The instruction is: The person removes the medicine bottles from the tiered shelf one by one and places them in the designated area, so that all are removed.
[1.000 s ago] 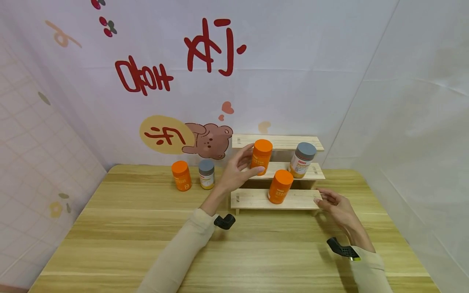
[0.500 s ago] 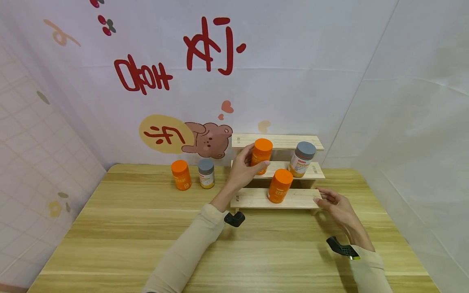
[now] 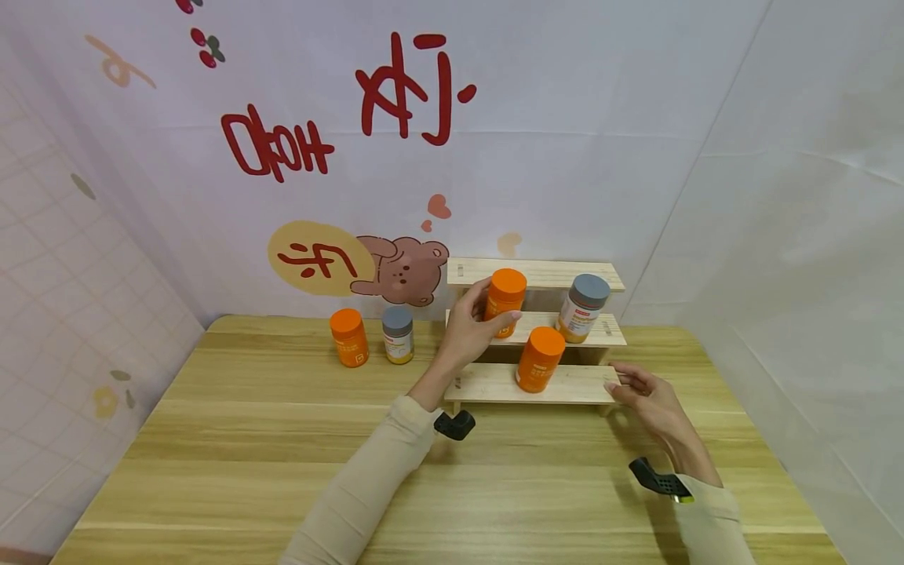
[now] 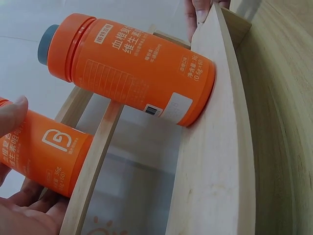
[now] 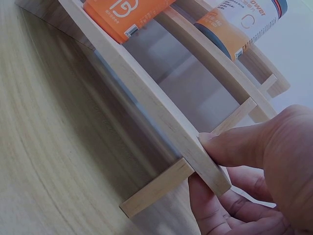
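Observation:
My left hand [image 3: 468, 333] has its thumb and fingers curled round an orange bottle [image 3: 505, 302], which stands upright on the left part of the middle tier. My right hand [image 3: 653, 400] pinches the right end of the lowest board of a three-tier wooden shelf [image 3: 487, 382], thumb on top and fingers beneath in the right wrist view. On that lowest board is a second orange bottle [image 3: 541, 361]. A grey-capped bottle [image 3: 582, 310] stands at the right of the middle tier. The left wrist view shows the held bottle [image 4: 49, 152] resting against the middle board's edge.
To the left of the shelf, another orange bottle [image 3: 349, 339] and a grey-capped bottle [image 3: 399, 337] stand on the wooden table [image 3: 247, 439]. A printed white cloth wall [image 3: 565, 157] rises behind the table, with more cloth at both sides.
Over the last second my left wrist and forearm have shifted right, and the thumb has moved across the held bottle. That bottle stays in nearly the same place. My right hand keeps its position.

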Available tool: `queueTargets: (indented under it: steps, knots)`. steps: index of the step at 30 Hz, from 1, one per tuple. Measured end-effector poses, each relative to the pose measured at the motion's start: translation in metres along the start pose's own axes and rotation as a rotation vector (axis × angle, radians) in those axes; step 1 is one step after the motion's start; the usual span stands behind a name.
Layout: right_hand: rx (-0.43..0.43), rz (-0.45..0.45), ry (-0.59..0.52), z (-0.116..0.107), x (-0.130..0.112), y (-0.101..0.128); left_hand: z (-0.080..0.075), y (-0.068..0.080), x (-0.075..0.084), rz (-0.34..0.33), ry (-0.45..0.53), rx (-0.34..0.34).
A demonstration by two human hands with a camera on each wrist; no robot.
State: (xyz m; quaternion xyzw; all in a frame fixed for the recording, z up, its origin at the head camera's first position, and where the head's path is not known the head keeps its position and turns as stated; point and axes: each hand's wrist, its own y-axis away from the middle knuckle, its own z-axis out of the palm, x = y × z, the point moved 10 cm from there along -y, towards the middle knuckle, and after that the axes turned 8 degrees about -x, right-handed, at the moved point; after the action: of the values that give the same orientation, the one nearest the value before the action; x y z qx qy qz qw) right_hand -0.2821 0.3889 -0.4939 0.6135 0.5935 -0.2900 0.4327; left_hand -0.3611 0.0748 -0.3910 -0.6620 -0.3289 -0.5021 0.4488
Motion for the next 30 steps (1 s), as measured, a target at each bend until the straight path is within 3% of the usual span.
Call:
queueTargets:
  steps: [9,15,30]
  knots:
    - [-0.001,-0.003,-0.003,0.001,0.001,-0.001,-0.011,0.011,0.001,-0.013,0.021,0.063]
    - [-0.008,0.002,0.004,0.001,0.001,-0.001,-0.017,0.018,0.008,0.033,0.019,0.067]
    - [-0.006,-0.002,-0.008,0.001,0.0,-0.001,-0.038,0.04,0.019,0.054,0.042,0.077]
